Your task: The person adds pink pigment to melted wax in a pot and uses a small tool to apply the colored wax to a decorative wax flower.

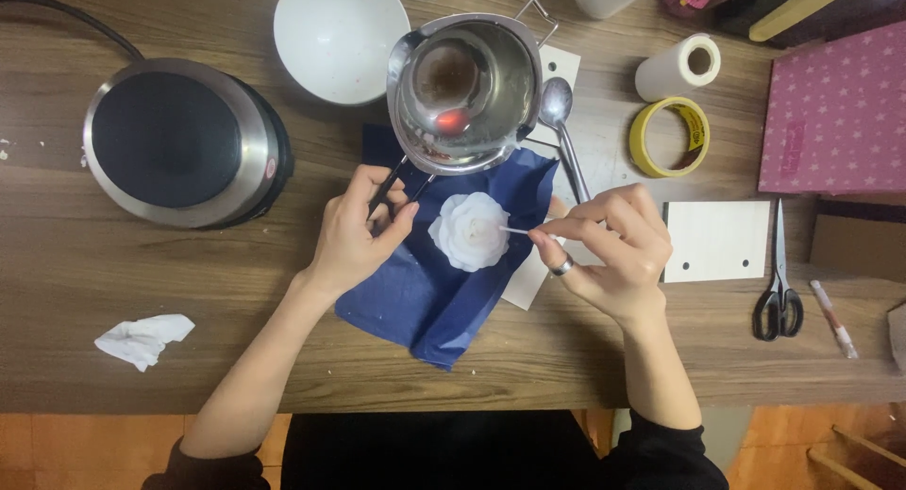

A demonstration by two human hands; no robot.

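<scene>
I see a steel pot [464, 86] with red residue, white bowl [340, 37] (looks bare), left hand [354, 240] gripping the pot handle [389, 186], right hand [613, 249] pinching a wick [514, 230] at the white flower [469, 230].

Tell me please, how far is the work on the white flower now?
Done, it seems: the white flower is fully shaped and lies on the blue cloth. In hand: the right hand pinches a thin white stick whose tip touches the flower, while the left hand grips the handle of the steel pouring pot. Left: a little reddish liquid remains in the pot; the scissors and yellow tape lie untouched.
</scene>
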